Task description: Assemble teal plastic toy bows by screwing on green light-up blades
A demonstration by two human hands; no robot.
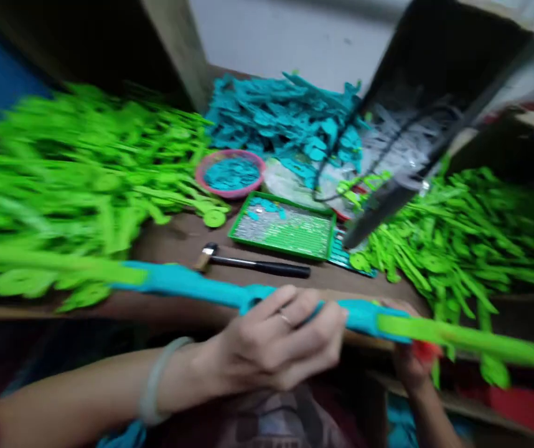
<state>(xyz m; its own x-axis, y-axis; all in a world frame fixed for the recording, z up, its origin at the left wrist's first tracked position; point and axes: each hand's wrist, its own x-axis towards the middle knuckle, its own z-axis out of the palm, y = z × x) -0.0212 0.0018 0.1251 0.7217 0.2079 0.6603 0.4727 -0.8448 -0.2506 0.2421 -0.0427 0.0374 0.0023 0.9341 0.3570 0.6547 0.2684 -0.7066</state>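
Near one hammer (262, 266), the left hand (281, 342) grasps one strip (223, 292) (right hand (408, 370): grip unclear).

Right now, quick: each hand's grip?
Left hand: closed on the blue-and-green strip.
Right hand: partly hidden behind the strip, blurred; grip cannot be told.

Blue-and-green bar (192, 285): both ends cut off by the view's side edges; middle partly hidden by the left hand (285, 345). Right hand (409, 364): blurred, partly covered by the bar. Red object (426, 351) at its fingers: too blurred to identify.
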